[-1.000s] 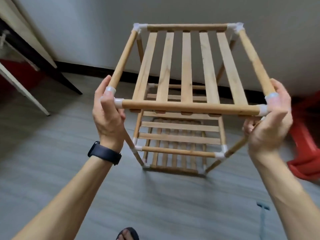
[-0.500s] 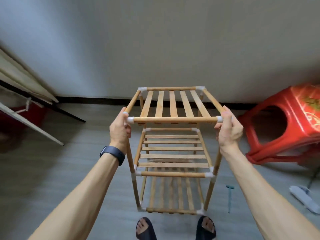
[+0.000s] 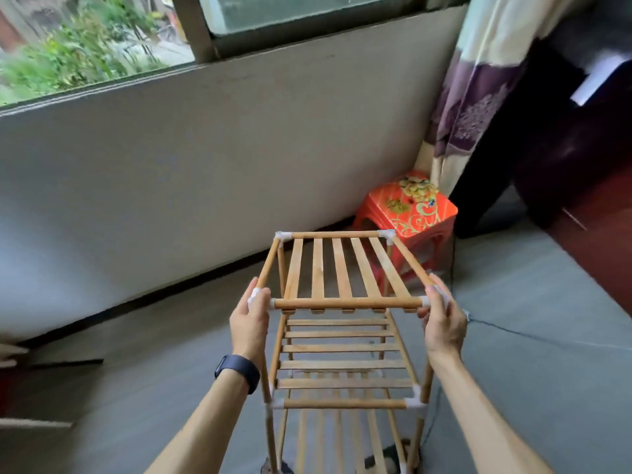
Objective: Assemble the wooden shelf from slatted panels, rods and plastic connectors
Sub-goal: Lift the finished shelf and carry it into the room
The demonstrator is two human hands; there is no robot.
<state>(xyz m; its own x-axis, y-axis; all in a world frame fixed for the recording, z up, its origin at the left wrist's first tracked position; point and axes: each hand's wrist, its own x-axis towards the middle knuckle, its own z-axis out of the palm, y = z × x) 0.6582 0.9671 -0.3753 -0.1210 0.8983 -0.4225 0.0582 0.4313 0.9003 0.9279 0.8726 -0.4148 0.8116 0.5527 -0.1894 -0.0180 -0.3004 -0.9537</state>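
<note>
The wooden shelf (image 3: 342, 278) stands upright in front of me, three slatted tiers joined by rods and white plastic connectors. My left hand (image 3: 249, 323) grips its near left top corner around the white connector (image 3: 254, 297). My right hand (image 3: 444, 323) grips the near right top corner at the other connector (image 3: 431, 297). The front top rod (image 3: 347, 303) runs between my hands. The bottom tier is partly cut off by the lower frame edge.
A red plastic stool (image 3: 412, 208) stands behind the shelf against the grey wall (image 3: 205, 159). A curtain (image 3: 468, 97) and dark furniture (image 3: 564, 148) fill the right. A window (image 3: 102, 39) runs above the wall. Grey floor (image 3: 530, 336) lies around.
The view has risen and swung right, and now shows the window, curtain and stool behind the shelf. Both hands keep their grip on the top front corners throughout.
</note>
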